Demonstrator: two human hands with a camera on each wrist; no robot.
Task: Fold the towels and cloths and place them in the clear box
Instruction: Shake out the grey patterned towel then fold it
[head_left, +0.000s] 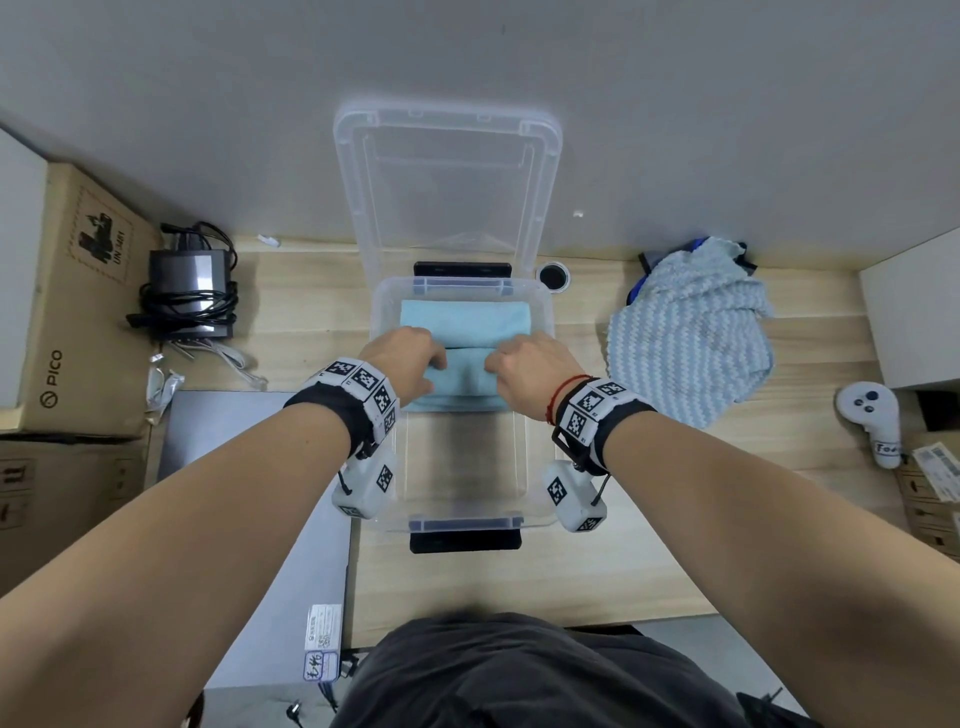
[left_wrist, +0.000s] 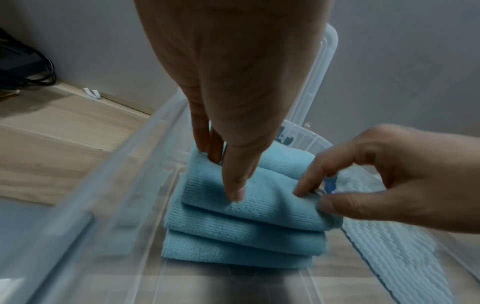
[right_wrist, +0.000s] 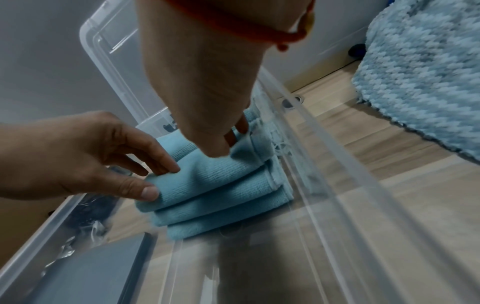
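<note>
A: Where's the folded blue cloth (left_wrist: 249, 207)?
B: In the clear box (head_left: 384, 312), far half, beside another cloth (head_left: 465, 314).
A: Hands?
B: Left hand (head_left: 402, 361) & right hand (head_left: 530, 369) both pinch its ends w/ thumb + fingers.

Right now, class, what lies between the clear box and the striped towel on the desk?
In the head view, only bare wooden desk lies between the clear box and the striped towel; they do not touch.

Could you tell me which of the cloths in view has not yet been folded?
The blue-and-white zigzag towel, lying crumpled on the desk right of the clear box; the plain blue cloths sit folded inside it.
</note>
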